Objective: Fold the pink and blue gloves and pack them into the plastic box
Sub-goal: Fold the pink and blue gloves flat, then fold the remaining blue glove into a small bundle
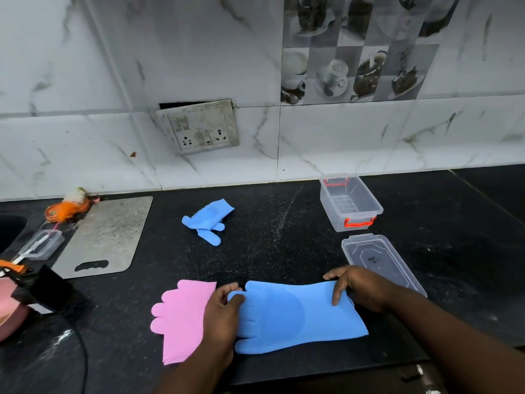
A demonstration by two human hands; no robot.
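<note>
A blue glove (289, 314) lies flat on the black counter near the front edge, fingers pointing left. My left hand (220, 314) grips its fingertips, thumb on top. My right hand (355, 288) holds the cuff end, fingers curled over its far edge. A pink glove (179, 317) lies flat just left of it, partly under my left hand. A second blue glove (208, 221) lies folded farther back in the middle. The clear plastic box (350, 206) with orange latches stands open at the back right, with nothing seen inside.
The box's clear lid (380, 260) lies just behind my right hand. A metal cutting board (105, 237) lies at the left, with a small clear container (42, 244) and orange scrubber (65, 210) beside it. A pan and a black handle (48, 291) sit at far left.
</note>
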